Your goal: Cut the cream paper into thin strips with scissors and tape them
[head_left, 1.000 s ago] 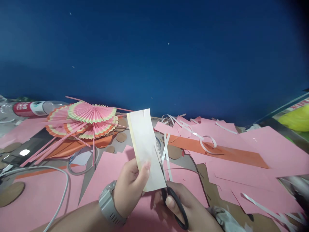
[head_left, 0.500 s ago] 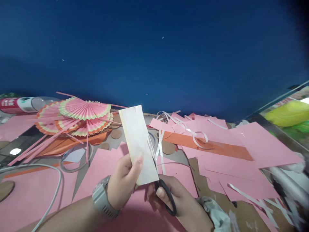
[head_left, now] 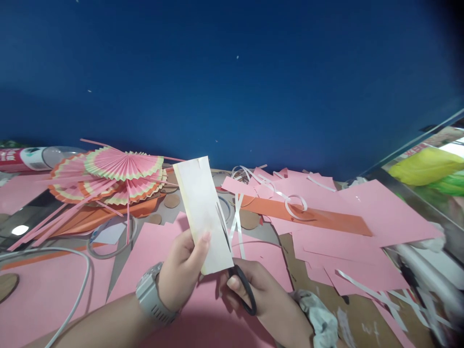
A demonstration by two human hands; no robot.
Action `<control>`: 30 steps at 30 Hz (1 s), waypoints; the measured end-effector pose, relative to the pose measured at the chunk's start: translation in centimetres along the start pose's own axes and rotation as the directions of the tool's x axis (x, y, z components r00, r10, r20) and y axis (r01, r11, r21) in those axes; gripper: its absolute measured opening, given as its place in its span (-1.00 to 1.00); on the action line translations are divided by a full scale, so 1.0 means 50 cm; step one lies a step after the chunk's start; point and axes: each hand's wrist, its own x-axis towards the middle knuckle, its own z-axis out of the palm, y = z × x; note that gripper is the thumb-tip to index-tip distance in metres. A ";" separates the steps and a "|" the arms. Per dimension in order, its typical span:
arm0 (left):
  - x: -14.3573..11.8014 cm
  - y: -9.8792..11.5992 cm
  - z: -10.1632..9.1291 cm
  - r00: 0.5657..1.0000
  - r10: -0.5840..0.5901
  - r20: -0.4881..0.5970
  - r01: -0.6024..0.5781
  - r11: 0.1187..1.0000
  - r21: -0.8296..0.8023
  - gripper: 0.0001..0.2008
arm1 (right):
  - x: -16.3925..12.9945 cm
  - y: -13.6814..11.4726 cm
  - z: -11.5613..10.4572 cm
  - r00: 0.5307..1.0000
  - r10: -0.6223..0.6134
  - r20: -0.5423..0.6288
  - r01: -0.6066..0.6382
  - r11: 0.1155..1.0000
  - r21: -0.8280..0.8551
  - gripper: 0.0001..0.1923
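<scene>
Gripping a whitish rectangular paper piece [head_left: 205, 212] dead centre in the frame, the left hand [head_left: 181, 273] has its thumb pressed on the front and fingers curled behind the left edge. Right hand [head_left: 255, 285], lower centre, has its fingers clutching the black-handled metal scissors [head_left: 250, 290], and the blades run up along the paper's right edge. Pink pleated paper fans with orange and pale yellow rims [head_left: 125, 166] are piled mid-left, and a long flat orange paper strip [head_left: 333, 221] lies mid-right among loose pink paper sheets [head_left: 395, 208].
</scene>
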 end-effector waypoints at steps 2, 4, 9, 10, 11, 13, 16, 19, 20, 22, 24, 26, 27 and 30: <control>0.000 -0.001 0.000 1.000 -0.001 -0.013 0.001 1.000 0.013 -0.64 | 0.000 0.000 -0.001 1.000 0.007 0.007 -0.007 1.000 -0.006 -0.47; -0.001 -0.003 -0.002 1.000 -0.003 -0.017 0.004 0.999 0.032 -0.63 | 0.000 0.002 -0.001 1.000 0.006 0.010 -0.006 1.000 -0.023 -0.46; -0.004 -0.010 -0.006 0.998 -0.031 0.056 0.026 0.997 0.076 -0.61 | -0.002 0.008 -0.002 1.000 -0.026 0.011 0.027 0.998 -0.060 -0.44; -0.004 -0.011 -0.007 0.997 -0.035 0.072 0.030 0.997 0.067 -0.61 | -0.002 0.009 -0.002 0.999 -0.033 0.014 0.033 0.997 -0.064 -0.45; -0.004 -0.011 -0.007 0.996 -0.039 0.083 0.035 0.998 0.053 -0.61 | -0.002 0.011 -0.002 0.999 -0.039 0.016 0.040 0.997 -0.066 -0.46; -0.005 -0.012 -0.006 0.995 -0.047 0.088 0.045 0.999 0.026 -0.61 | -0.002 0.013 -0.002 0.999 -0.040 0.014 0.041 0.998 -0.058 -0.48; -0.004 -0.013 -0.003 0.992 -0.068 0.106 0.069 0.998 -0.006 -0.60 | -0.002 0.013 -0.003 0.999 -0.036 0.011 0.036 0.998 -0.058 -0.50; -0.005 -0.011 -0.001 0.983 -0.096 0.155 0.105 0.993 -0.052 -0.58 | -0.003 0.010 -0.002 0.998 -0.070 -0.003 0.069 0.992 -0.107 -0.50; -0.005 -0.011 0.000 0.982 -0.100 0.161 0.111 0.992 -0.062 -0.57 | -0.003 0.009 -0.002 0.997 -0.080 -0.007 0.079 0.990 -0.121 -0.51; -0.006 -0.010 0.001 0.982 -0.102 0.159 0.115 0.991 -0.071 -0.57 | -0.004 0.009 -0.002 0.996 -0.090 -0.008 0.088 0.987 -0.132 -0.52; -0.006 -0.010 0.002 0.981 -0.113 0.156 0.126 0.989 -0.074 -0.57 | -0.005 0.009 -0.003 0.997 -0.083 -0.002 0.082 0.988 -0.128 -0.53; -0.006 -0.010 0.003 0.978 -0.123 0.169 0.139 0.987 -0.086 -0.57 | -0.006 0.009 -0.003 0.997 -0.080 0.004 0.080 0.988 -0.133 -0.53; -0.006 -0.009 0.004 0.977 -0.125 0.173 0.142 0.986 -0.091 -0.57 | -0.006 0.009 -0.004 0.996 -0.087 0.008 0.087 0.985 -0.148 -0.51; -0.006 -0.007 0.006 0.975 -0.118 0.189 0.138 0.986 -0.097 -0.58 | -0.006 0.004 -0.006 0.991 -0.133 0.028 0.136 0.969 -0.207 -0.46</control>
